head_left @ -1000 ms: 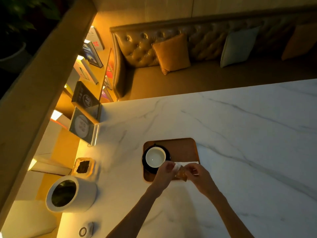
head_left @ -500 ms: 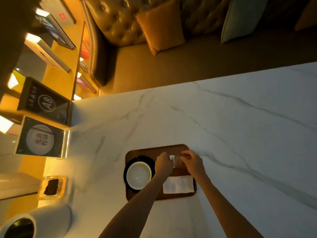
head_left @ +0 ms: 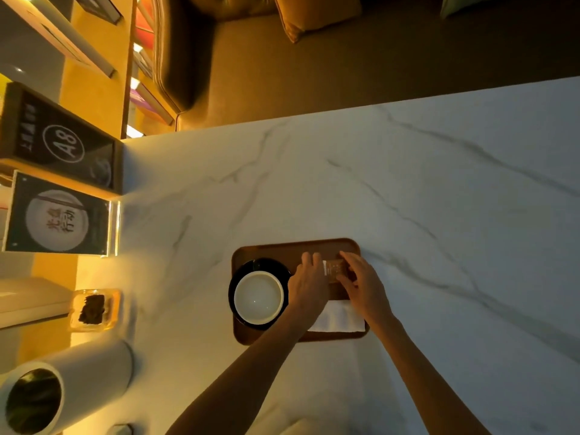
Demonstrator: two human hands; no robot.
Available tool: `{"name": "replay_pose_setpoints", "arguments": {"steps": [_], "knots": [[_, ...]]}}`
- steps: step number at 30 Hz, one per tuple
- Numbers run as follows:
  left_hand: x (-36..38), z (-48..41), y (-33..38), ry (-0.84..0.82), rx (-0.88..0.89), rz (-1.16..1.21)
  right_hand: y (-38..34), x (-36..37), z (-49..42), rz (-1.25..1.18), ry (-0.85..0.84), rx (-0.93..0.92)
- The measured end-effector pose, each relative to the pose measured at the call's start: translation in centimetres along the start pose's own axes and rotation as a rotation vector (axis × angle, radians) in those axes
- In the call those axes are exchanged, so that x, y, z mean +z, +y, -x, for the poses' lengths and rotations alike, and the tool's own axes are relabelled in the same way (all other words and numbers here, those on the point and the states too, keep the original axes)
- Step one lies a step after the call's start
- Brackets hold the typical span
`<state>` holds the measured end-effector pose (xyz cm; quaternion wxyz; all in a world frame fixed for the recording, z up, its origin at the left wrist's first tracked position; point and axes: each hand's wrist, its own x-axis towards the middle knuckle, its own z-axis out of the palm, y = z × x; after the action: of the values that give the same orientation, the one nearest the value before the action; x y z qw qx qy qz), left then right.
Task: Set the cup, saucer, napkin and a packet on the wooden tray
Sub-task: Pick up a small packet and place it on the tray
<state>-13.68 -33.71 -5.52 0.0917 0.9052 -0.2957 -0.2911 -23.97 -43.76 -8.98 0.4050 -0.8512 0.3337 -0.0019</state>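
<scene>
Both hands have carried the packet [head_left: 333, 270] onto the wooden tray [head_left: 266, 249], left hand [head_left: 309, 285] and right hand [head_left: 361, 285] pinching its ends near the far edge; cup [head_left: 259, 298] on saucer [head_left: 270, 265] left, napkin [head_left: 340, 318] at the near edge, open marble table [head_left: 439, 199] all around.

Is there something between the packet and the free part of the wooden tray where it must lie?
Nothing visible. Both hands, left hand and right hand, hold the packet over bare wood of the wooden tray. The cup on its saucer and the napkin lie aside.
</scene>
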Motion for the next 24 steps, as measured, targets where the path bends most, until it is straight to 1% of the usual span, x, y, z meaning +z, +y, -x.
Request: {"name": "replay_pose_setpoints", "arguments": {"steps": [2, 4, 7, 11, 14, 17, 19, 21, 24], "knots": [[0.2, 0.2, -0.2, -0.032, 0.088, -0.027, 0.5, 0.1, 0.3, 0.072, -0.049, -0.046], [0.3, 0.2, -0.3, -0.058, 0.139, -0.08, 0.6, 0.3, 0.3, 0.137, -0.075, -0.037], [0.4, 0.1, -0.4, -0.079, 0.164, -0.126, 0.3, 0.3, -0.2, 0.174, -0.083, 0.0], [0.3, 0.1, -0.6, -0.06, 0.177, -0.101, -0.1, 0.1, -0.4, 0.184, -0.086, -0.002], [0.4, 0.5, -0.9, -0.024, 0.155, -0.085, -0.1, -0.1, -0.1, 0.111, -0.094, -0.013], [1.0, 1.6, -1.6, 0.049, 0.145, -0.068, -0.1, -0.7, 1.3, -0.026, 0.075, 0.003], [1.5, 3.1, -2.2, 0.051, 0.192, -0.084, 0.7, -0.6, 2.7, -0.034, 0.157, 0.06], [2.2, 5.3, -2.6, 0.025, 0.203, -0.046, 2.2, 0.0, 4.4, -0.052, 0.121, 0.128], [3.6, 8.4, -3.3, -0.065, 0.181, -0.023, 3.9, 1.2, 6.9, -0.128, 0.039, 0.217]]}}
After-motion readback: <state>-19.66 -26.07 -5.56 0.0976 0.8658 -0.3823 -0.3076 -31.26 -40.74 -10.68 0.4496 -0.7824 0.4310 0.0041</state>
